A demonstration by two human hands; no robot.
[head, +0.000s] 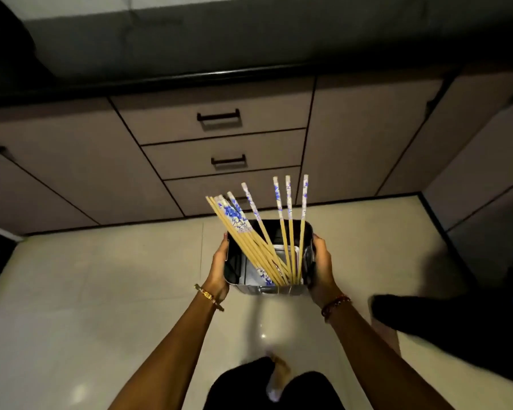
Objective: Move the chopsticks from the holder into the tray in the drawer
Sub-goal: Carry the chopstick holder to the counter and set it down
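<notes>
A dark rectangular metal holder [234, 269] is carried in front of me above the floor, held from both sides. My left hand [219, 266] grips its left wall and my right hand [322, 266] grips its right wall. Several wooden chopsticks [251, 241] with blue-and-white floral tops stand in it, one bunch leaning left, others upright at the right side. Straight ahead are three stacked drawers, all closed: the top drawer [166, 119], the middle drawer [175, 158] and the lowest one partly behind the chopsticks. No tray is visible.
A dark-edged countertop [190, 79] runs above the cabinets. Cabinet doors flank the drawers on both sides and along the right wall. The floor [101, 291] is pale glossy tile. A dark shape [427, 318] lies on the floor at right. My legs show at the bottom.
</notes>
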